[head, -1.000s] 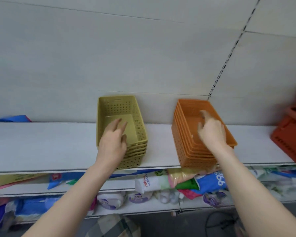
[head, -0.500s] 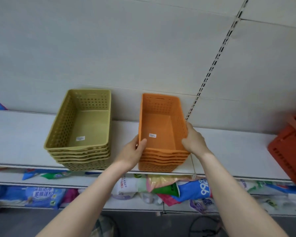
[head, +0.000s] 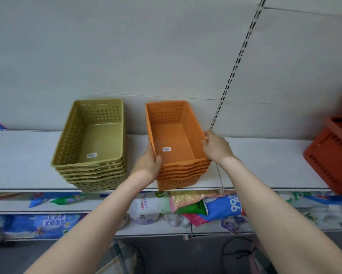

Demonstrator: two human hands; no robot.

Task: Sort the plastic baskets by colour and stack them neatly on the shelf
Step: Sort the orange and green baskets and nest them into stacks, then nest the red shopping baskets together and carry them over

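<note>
Both your hands are on the orange basket stack (head: pixel 178 147). Your left hand (head: pixel 148 165) clamps the stack's left rim near its front corner, thumb hooked over the top basket's edge, fingers down the outside wall. Your right hand (head: pixel 215 148) grips the right rim further back, fingers curled over the edge. So each hand is closed on a rim, one per side, arms reaching up from below. The stack is several orange baskets nested together, sitting on the white shelf (head: pixel 23 157) with its front end at or slightly past the shelf's front edge; can't tell how much overhang. White sticker on the floor of the top basket, near the front. Olive-green basket stack (head: pixel 95 143) sits just beside it to the left, a narrow strip of bare shelf between them, not touching. It's also nested, front end over the shelf's front edge, and the lower baskets look a bit skewed against the top one. It has a sticker in the top basket too. Both stacks run lengthwise towards the back wall. Red baskets (head: pixel 332 155) are at the shelf's right end, well apart from the orange stack, tilted and partly cut off by the frame, blurred. The lower shelf (head: pixel 186 208) under the front edge holds assorted packaged goods in bags.
</note>
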